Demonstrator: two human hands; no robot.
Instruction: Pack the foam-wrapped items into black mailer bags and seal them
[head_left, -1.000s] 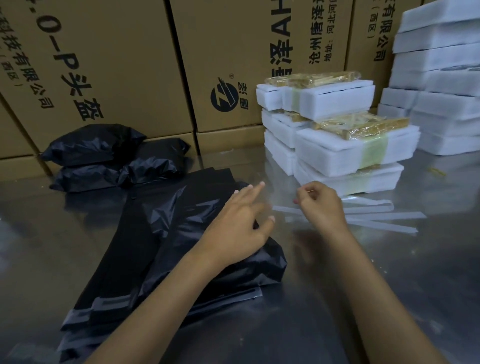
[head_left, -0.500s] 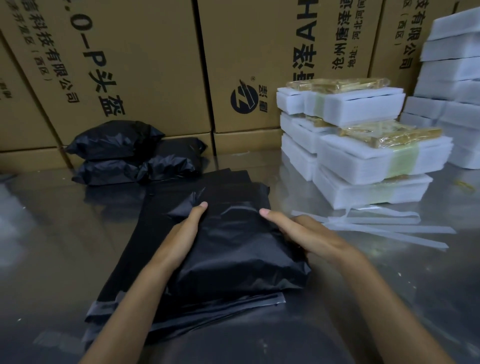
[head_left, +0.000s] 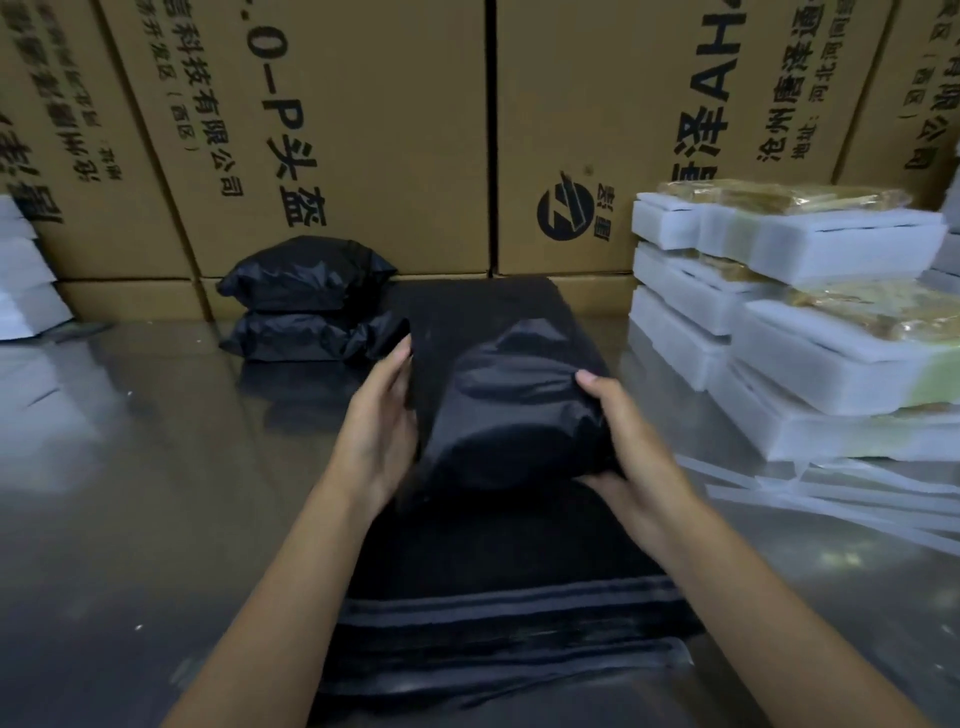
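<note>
Right hand (head_left: 631, 457) with its grip curled round a filled, crinkled black plastic mailer bag (head_left: 511, 415), left hand (head_left: 382, 415) flat-fingered against the bag's side, above a stack of flat black mailers (head_left: 488, 582) on the shiny metal bench (head_left: 135, 467)

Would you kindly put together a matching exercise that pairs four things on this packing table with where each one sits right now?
Things:
1. filled mailer bag
2. finished black parcels
3. foam-wrapped items
4. flat empty mailer bags

Places:
A. stacked at the right side of the table
B. piled against the cardboard boxes, behind the left hand
C. held up between the left hand and the right hand
D. lying in a stack under both hands

Pairs: 1-C, 2-B, 3-A, 4-D
</note>
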